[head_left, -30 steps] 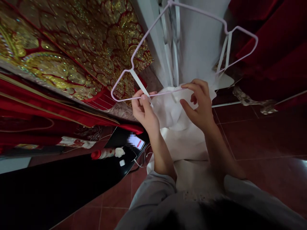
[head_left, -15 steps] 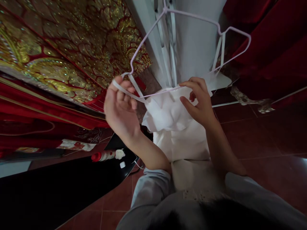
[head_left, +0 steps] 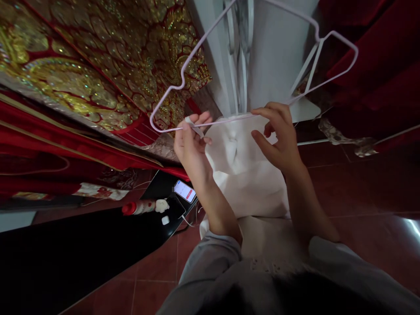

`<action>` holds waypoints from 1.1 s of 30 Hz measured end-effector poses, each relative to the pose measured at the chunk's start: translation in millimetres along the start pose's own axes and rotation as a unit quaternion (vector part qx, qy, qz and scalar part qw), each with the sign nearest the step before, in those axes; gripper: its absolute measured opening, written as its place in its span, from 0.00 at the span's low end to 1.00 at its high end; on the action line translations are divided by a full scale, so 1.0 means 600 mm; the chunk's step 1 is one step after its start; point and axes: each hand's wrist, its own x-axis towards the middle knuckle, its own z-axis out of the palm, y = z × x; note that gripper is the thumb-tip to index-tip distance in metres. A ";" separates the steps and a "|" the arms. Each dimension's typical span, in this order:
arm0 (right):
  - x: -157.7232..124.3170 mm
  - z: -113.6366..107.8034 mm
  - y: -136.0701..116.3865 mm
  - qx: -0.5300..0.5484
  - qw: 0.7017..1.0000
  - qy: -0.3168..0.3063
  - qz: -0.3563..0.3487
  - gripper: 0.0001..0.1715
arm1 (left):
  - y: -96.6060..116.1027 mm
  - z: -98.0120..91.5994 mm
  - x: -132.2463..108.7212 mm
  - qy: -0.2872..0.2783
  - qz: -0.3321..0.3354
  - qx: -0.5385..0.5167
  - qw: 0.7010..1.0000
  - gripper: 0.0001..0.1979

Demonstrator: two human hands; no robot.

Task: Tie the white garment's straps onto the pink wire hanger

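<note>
Just below the left notch [head_left: 182,81] of the lilac wire hanger [head_left: 229,120], I have the left hand [head_left: 195,153] up against the lower bar, its thumb folded in on a thin white strap [head_left: 197,131] and the other fingers loosely spread beyond the wire. Strap and bar cross so tightly there that I can't tell whether it also grips the wire. The right hand [head_left: 280,138] sits near the middle of the bar, index fingertip against it, thumb well apart; I see nothing pinched in it, and its curled fingers are partly hidden.

The relation I watch is strap to notch: the notch lies up and slightly left of the strap, and the left hand is clearly the nearer one. I read the far side as my pattern, since a second white strap [head_left: 314,65] hangs from the right notch [head_left: 317,34], running down to the bar. The hanger's long axis goes across my view, rising to the right. The white garment [head_left: 244,144] hangs beneath the bar, between my forearms. Off to the left, gold-sequinned cloth [head_left: 131,57] backs the hanger's corner; below it, a lit phone [head_left: 184,192] lies on the black table [head_left: 82,245].
</note>
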 end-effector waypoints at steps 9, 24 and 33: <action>0.021 -0.028 0.101 0.098 0.926 0.352 0.094 0.14 | -0.013 0.012 0.000 -0.001 -0.004 0.022 1.000 0.19; 0.034 -0.035 0.051 0.125 0.962 0.210 0.124 0.11 | -0.019 0.014 0.000 -0.007 0.023 -0.019 1.000 0.14; 0.099 -0.068 -0.024 0.009 0.991 0.133 0.022 0.20 | -0.027 0.000 0.011 -0.012 0.047 -0.028 0.998 0.16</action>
